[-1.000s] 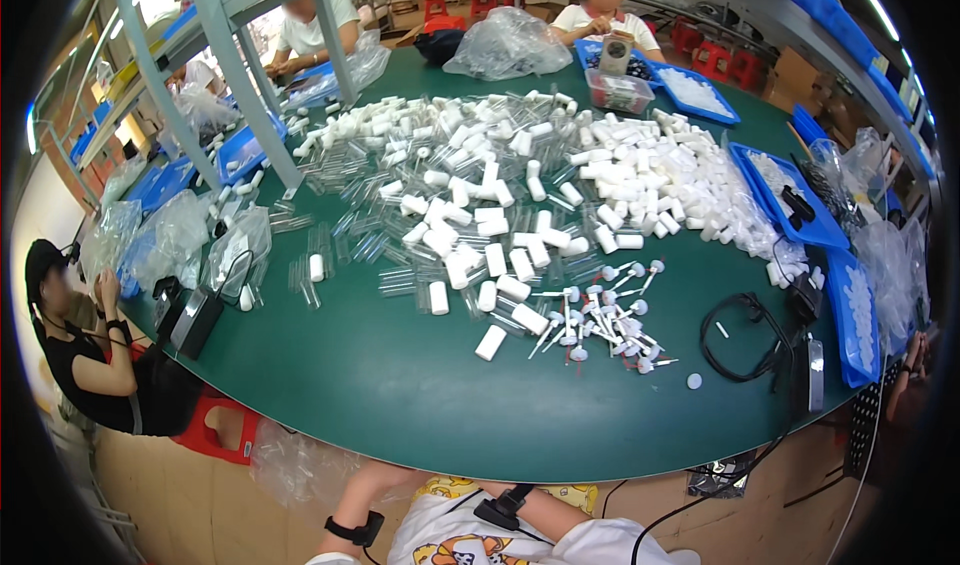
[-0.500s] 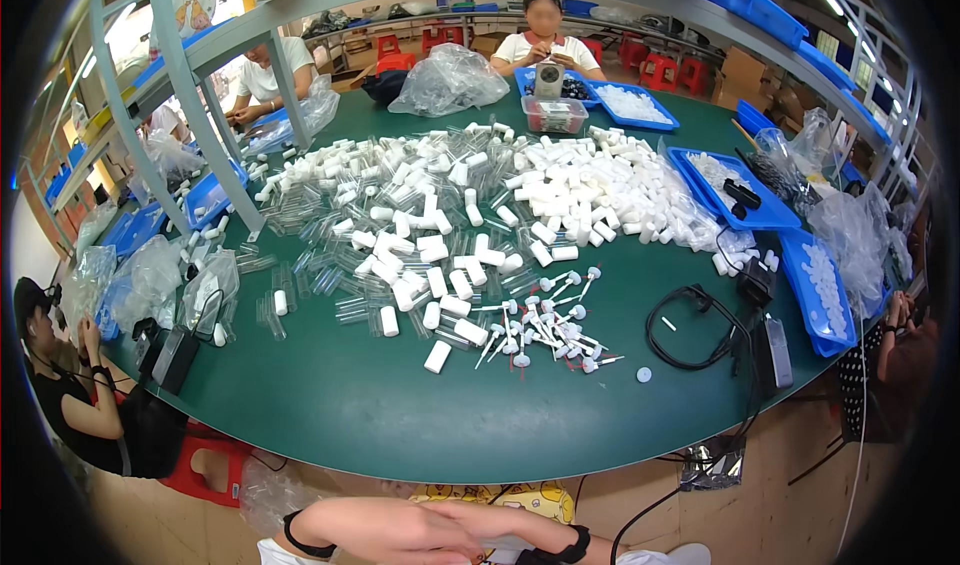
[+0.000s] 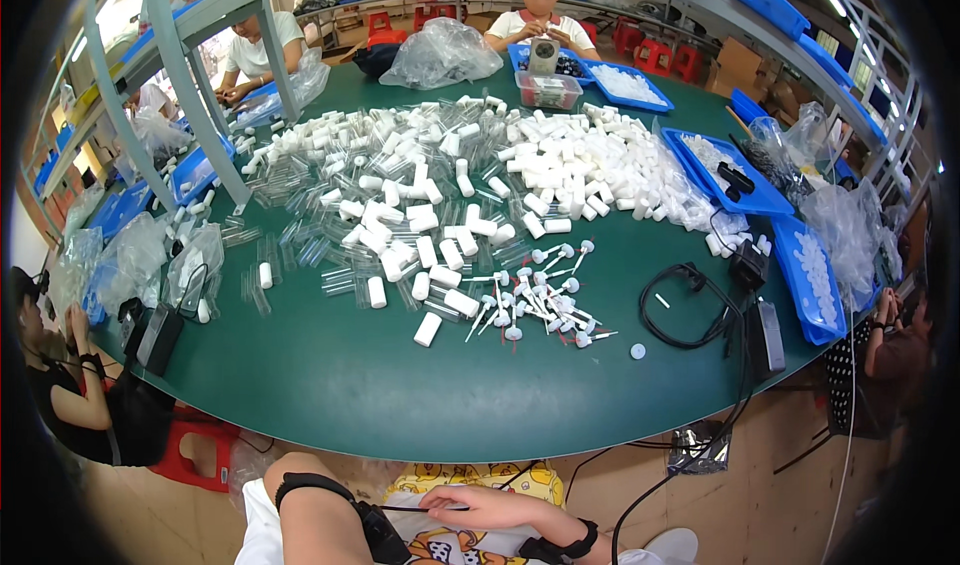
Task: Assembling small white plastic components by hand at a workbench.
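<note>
My right hand is low in front of my lap, below the table's near edge. Its fingers point left and close around a thin black cable. That cable leads to a small black device by my left forearm, which wears a black strap. My left hand itself is out of the picture. Closest on the table are a pile of small white-headed parts with thin stems, a round white disc and a white cylinder.
A large heap of white cylinders and clear tubes covers the middle of the green table. At right are a coiled black cable, a grey box and blue trays. Other people sit around the table.
My hands have come apart: the left hand has left the right and gone out of view, its forearm now upright at lower left. The table scene has shifted slightly upward.
</note>
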A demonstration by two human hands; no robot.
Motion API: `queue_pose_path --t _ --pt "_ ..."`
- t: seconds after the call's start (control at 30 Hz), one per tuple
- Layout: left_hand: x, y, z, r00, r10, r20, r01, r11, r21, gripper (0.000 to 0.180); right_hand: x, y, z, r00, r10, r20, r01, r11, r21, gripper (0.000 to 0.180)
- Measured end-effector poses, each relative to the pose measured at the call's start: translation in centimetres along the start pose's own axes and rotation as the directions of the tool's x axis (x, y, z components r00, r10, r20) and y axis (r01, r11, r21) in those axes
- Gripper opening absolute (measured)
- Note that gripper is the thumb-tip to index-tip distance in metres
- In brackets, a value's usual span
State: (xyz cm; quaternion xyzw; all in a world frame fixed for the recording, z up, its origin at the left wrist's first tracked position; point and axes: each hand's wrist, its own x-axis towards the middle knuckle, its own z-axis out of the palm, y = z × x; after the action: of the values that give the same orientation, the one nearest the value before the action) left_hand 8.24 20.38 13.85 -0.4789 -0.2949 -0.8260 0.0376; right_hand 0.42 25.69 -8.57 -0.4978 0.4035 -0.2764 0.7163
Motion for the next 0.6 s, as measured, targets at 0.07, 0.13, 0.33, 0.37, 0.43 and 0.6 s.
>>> queue_pose_path --t 0.07,0.13,0.33,0.37,0.43,0.6 --pt "-0.2 -0.1 0.0 1.000 0.010 -0.019 -0.010 1.000 -0.010 0.100 -0.2 0.0 -0.1 1.000 0.009 0.009 -0.009 1.000 -0.020 0.033" --pt "-0.3 -0.2 0.1 0.999 0.019 -0.038 -0.020 1.000 -0.023 0.100 -0.2 0.6 -0.2 0.998 -0.018 -0.057 0.016 0.999 -0.033 0.032" --pt "-0.6 -0.8 1.0 0.982 0.113 -0.149 -0.137 0.978 -0.156 0.101 -0.4 0.5 0.0 0.998 -0.037 -0.058 0.036 0.999 -0.019 0.031" --pt "-0.8 -0.7 0.9 0.985 0.105 -0.140 -0.126 0.980 -0.153 0.100 -0.4 0.5 0.0 0.997 -0.033 -0.067 0.031 0.999 -0.028 0.031" --pt "-1.1 -0.1 0.4 0.986 0.100 -0.137 -0.119 0.982 -0.145 0.100 -0.3 0.2 -0.1 0.997 -0.018 -0.071 0.017 1.000 -0.022 0.032" --pt "-1.7 0.5 -0.2 0.989 0.090 -0.119 -0.112 0.975 -0.191 0.101 -0.6 -0.7 -0.5 0.996 0.023 -0.090 -0.024 1.000 -0.017 0.034"
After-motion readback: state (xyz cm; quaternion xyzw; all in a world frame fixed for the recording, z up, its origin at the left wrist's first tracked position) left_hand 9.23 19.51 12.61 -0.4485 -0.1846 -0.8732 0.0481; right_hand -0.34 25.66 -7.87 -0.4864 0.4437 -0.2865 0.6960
